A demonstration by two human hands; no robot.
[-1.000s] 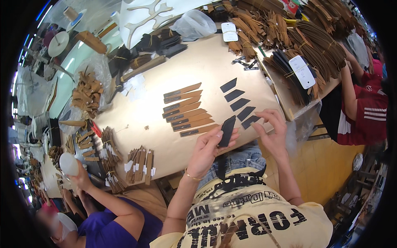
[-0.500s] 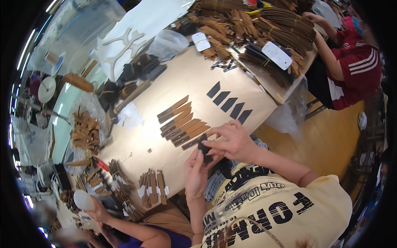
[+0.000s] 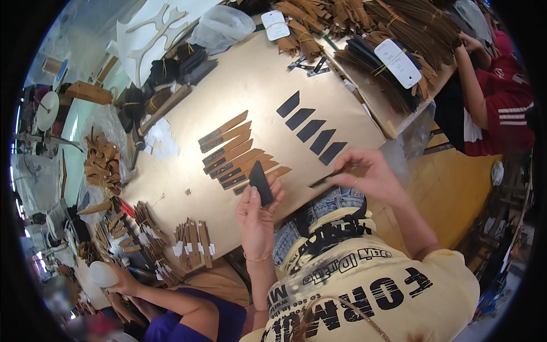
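Observation:
My left hand [image 3: 257, 215] grips a flat black piece with a slanted end [image 3: 260, 183] between thumb and fingers. A thin dark strip [image 3: 323, 181], seen almost edge-on, is pinched in my right hand [image 3: 367, 174] off to the right, near the table's front edge. Just beyond my left hand, brown leather-like strips [image 3: 235, 147] with dark patches at their left ends lie fanned in a row. To their right, several black slant-ended pieces [image 3: 309, 130] are laid out side by side on the tan table [image 3: 194, 176].
Bundled brown strips [image 3: 399, 28] and black bundles with a white tag [image 3: 397, 62] fill the far right. A person in red [image 3: 501, 102] handles them. At lower left, another person's arm [image 3: 171, 302] is beside tagged brown strips [image 3: 194, 242]. A plastic bag [image 3: 222, 25] lies at the back.
My hands were together on a black piece; now they are apart, the right one drawn to the right with a thin dark strip. The whole view has also shifted.

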